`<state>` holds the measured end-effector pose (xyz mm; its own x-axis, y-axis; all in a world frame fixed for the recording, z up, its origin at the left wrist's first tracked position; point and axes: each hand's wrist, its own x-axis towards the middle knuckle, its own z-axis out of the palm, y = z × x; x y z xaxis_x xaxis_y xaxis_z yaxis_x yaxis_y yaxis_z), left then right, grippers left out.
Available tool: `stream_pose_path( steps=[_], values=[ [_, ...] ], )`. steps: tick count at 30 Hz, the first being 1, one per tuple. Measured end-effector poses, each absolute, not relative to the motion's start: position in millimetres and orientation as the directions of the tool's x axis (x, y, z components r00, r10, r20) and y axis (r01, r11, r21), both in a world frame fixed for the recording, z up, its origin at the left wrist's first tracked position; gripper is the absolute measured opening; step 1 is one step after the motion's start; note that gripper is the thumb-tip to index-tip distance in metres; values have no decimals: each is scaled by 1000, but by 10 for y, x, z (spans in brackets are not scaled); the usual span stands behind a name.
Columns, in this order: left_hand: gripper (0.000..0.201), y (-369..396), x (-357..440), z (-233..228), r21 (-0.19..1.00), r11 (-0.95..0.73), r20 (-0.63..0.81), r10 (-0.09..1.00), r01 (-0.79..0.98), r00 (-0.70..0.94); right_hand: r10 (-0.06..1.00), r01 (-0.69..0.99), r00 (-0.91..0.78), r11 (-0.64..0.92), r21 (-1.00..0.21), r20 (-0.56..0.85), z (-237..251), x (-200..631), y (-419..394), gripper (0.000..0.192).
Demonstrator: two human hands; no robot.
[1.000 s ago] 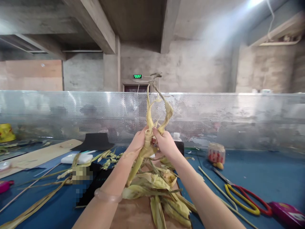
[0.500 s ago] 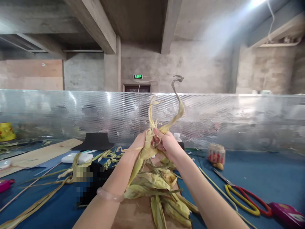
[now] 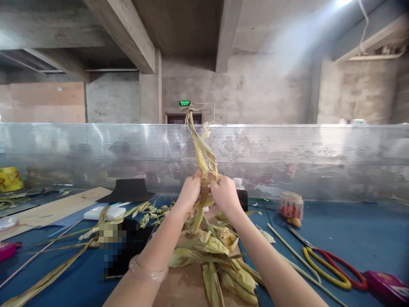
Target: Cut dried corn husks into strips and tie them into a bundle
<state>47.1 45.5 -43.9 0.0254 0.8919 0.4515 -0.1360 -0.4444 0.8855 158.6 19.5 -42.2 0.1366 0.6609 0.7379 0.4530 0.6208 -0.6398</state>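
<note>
My left hand (image 3: pixel 189 192) and my right hand (image 3: pixel 224 192) are raised side by side above the table, both closed around a bundle of dried yellow corn husks (image 3: pixel 202 150). The husk strips stand up together between my thumbs, and their lower end hangs down below my palms. A clear bangle (image 3: pixel 146 269) sits on my left wrist. Beneath my arms lies a loose pile of husks (image 3: pixel 217 256) on a brown board (image 3: pixel 182 285).
Blue table (image 3: pixel 345 230) with scissors with yellow and red handles (image 3: pixel 329 262), thin sticks (image 3: pixel 292 251), a small jar (image 3: pixel 290 205), a pink object (image 3: pixel 388 286). Left: long husk strips (image 3: pixel 54 268), cardboard (image 3: pixel 47 209), black sheet (image 3: pixel 128 189). A perforated metal screen (image 3: pixel 319 157) runs behind.
The husk strips that spread apart and curled to the right are now gathered into one upright bundle. My two hands have closed together around it.
</note>
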Motion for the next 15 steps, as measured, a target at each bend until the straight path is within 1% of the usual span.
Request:
stream_pose_path(
  steps=[1, 3, 5, 7, 9, 11, 15],
  values=[
    [39, 430, 487, -435, 873, -466, 470, 883, -144, -11, 680, 409, 111, 634, -657, 725, -428, 1577, 199, 38],
    [35, 398, 528, -426, 859, -449, 450, 891, -246, -56, 746, 236, 35, 640, -731, 665, -438, 1551, 206, 39],
    [30, 385, 560, -407, 847, -358, 371, 927, -393, -45, 809, 45, -51, 587, -808, 585, -446, 1513, 201, 41],
    [27, 390, 566, -386, 833, -258, 297, 955, -489, 3, 843, -93, -93, 523, -848, 530, -453, 1472, 175, 44],
    [29, 407, 540, -371, 841, -187, 248, 967, -508, 53, 861, -193, -105, 474, -859, 498, -457, 1440, 132, 44],
    [33, 420, 493, -361, 866, -148, 221, 970, -477, 101, 869, -277, -132, 430, -859, 477, -460, 1421, 86, 45],
    [35, 368, 426, -329, 903, -63, 167, 963, -424, 213, 837, -381, -231, 391, -838, 495, -451, 1402, 26, 45]
  ],
)
